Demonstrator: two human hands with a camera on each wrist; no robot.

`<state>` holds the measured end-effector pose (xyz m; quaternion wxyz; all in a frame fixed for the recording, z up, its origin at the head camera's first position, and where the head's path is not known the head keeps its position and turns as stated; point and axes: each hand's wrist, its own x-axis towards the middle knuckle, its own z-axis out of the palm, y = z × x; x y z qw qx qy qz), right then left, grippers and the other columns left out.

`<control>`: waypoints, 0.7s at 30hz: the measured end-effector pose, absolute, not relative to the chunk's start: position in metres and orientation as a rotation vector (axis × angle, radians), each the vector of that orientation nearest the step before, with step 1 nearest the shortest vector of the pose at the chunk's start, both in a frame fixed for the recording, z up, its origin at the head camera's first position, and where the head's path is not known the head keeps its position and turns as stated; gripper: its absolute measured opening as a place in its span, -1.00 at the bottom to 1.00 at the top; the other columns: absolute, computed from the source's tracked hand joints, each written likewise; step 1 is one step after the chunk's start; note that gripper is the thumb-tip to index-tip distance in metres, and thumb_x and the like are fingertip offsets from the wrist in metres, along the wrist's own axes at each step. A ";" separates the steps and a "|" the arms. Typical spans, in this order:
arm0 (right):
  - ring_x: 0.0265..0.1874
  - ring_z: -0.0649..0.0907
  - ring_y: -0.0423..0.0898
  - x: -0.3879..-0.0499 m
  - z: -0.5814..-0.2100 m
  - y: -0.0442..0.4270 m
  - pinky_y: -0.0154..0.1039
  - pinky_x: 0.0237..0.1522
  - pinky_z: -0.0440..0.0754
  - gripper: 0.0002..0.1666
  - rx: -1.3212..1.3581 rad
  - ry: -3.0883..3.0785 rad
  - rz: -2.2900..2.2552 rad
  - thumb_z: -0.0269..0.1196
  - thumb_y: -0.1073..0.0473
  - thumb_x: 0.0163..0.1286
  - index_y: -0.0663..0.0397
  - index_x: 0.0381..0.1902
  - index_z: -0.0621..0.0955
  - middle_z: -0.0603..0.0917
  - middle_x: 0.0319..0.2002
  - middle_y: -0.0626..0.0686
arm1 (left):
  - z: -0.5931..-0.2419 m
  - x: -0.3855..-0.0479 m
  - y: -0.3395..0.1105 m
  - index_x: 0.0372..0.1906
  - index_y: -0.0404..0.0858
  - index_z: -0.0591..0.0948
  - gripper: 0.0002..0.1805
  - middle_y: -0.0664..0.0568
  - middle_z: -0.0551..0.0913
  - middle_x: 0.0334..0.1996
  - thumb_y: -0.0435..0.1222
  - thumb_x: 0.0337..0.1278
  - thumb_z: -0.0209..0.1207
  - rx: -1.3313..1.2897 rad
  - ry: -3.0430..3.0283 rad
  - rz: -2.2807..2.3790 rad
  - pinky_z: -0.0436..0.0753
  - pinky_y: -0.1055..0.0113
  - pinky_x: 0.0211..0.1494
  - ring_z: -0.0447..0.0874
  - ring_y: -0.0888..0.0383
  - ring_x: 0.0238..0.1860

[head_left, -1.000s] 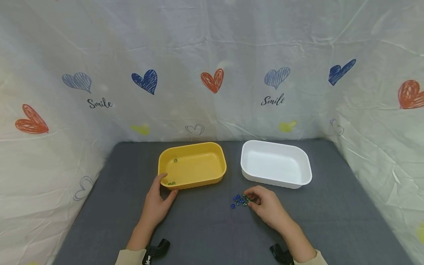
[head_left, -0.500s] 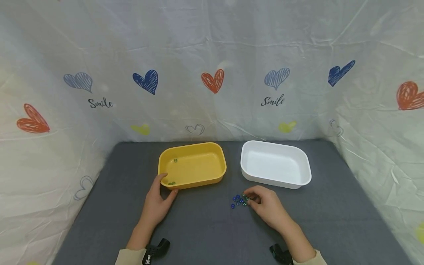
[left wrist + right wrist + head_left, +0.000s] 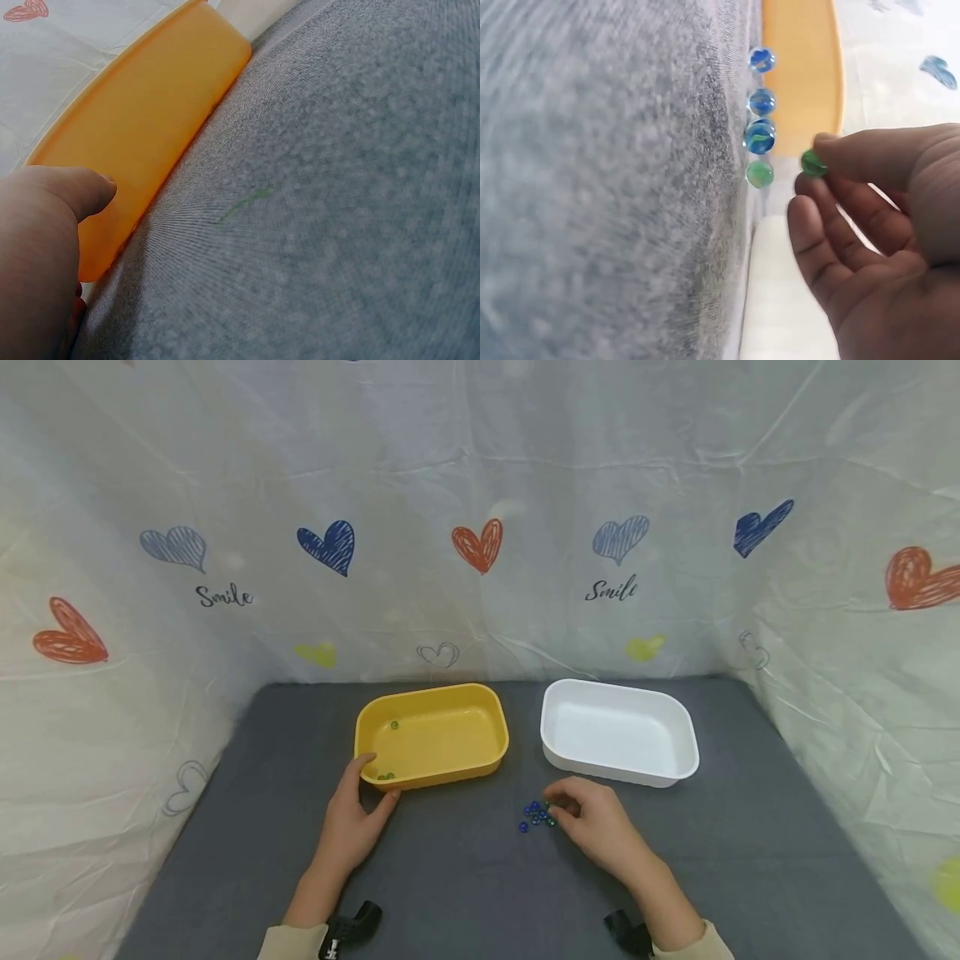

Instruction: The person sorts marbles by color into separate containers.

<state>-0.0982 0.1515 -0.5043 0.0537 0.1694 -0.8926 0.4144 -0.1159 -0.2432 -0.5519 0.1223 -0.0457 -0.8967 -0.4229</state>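
At the near left corner of the yellow tray (image 3: 446, 737), my left hand (image 3: 352, 825) grips the wall, with the thumb (image 3: 88, 191) on the outer front side. Inside the tray lie a green marble (image 3: 394, 725) toward the back and a couple more (image 3: 386, 776) by the near left corner. My right hand (image 3: 597, 828) pinches a green marble (image 3: 813, 163) between thumb and fingertips, a little above the cloth. Beside it sits a small group of mostly blue marbles (image 3: 535, 810), with a green marble (image 3: 760, 174) at its near edge in the right wrist view.
A white tray (image 3: 618, 731) stands right of the yellow one, just beyond my right hand. Dark grey cloth (image 3: 465, 877) covers the table. Behind it hangs a pale curtain (image 3: 405, 468) printed with hearts.
My right hand has risen slightly from the marble group with the green marble in its fingers. The left hand keeps its grip on the yellow tray. The head view has shifted a little.
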 end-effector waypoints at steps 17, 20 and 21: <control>-0.13 0.78 -0.15 -0.115 -0.482 0.126 -0.10 -0.03 0.79 -0.68 0.763 -2.629 1.230 0.51 0.42 0.38 0.04 0.03 0.80 0.83 -0.04 0.00 | -0.552 -0.116 -0.244 0.63 -0.14 0.30 -0.21 -0.21 0.30 0.65 -0.10 0.50 0.41 -0.128 -2.620 -1.234 0.39 -0.34 0.52 0.27 -0.26 0.64; -0.12 0.78 -0.17 -0.118 -0.478 0.120 -0.12 -0.03 0.79 -0.68 0.784 -2.612 1.225 0.51 0.41 0.39 -0.01 0.03 0.80 0.82 -0.04 -0.04 | -0.552 -0.117 -0.244 0.63 -0.14 0.30 -0.20 -0.21 0.30 0.65 -0.11 0.49 0.42 -0.131 -2.614 -1.236 0.39 -0.34 0.53 0.26 -0.25 0.64; -0.12 0.78 -0.17 -0.119 -0.476 0.118 -0.11 -0.03 0.79 -0.67 0.788 -2.605 1.231 0.52 0.41 0.39 -0.01 0.03 0.80 0.82 -0.04 -0.04 | -0.552 -0.117 -0.244 0.63 -0.14 0.30 -0.20 -0.21 0.29 0.66 -0.11 0.50 0.42 -0.133 -2.615 -1.238 0.38 -0.34 0.53 0.26 -0.25 0.65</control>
